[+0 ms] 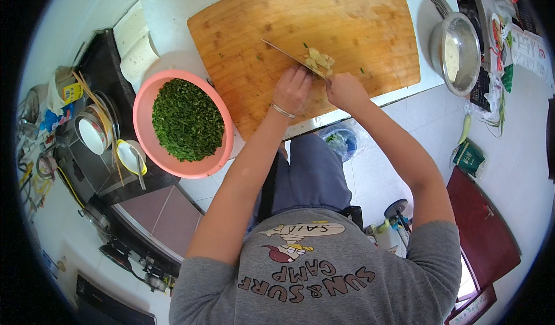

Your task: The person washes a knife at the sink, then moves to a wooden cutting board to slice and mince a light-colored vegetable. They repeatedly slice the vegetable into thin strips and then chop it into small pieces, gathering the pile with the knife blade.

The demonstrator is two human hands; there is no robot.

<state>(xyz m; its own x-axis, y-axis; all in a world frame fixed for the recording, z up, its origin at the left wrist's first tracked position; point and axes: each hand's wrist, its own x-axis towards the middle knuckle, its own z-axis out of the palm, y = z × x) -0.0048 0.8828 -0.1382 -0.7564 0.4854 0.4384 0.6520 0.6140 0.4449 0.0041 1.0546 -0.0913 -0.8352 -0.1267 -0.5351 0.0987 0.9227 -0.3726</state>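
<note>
My right hand [347, 92] is closed round the handle of a kitchen knife [292, 57]. The blade points away to the left, its edge down at the wooden cutting board [370, 27]. Just beyond it lies a small heap of pale yellow cut pieces [319, 59] that look like ginger. My left hand [292, 89], with a bangle on the wrist, rests on the board with bent fingers close to the near side of the blade. Whatever those fingers press on is hidden beneath them.
A pink basin [226, 154] of chopped greens stands left of the board. To the right is a metal bowl [474, 42] with something pale inside. Bowls and chopsticks [95, 102] sit at far left. A bagged bin [341, 143] stands below the table's near edge.
</note>
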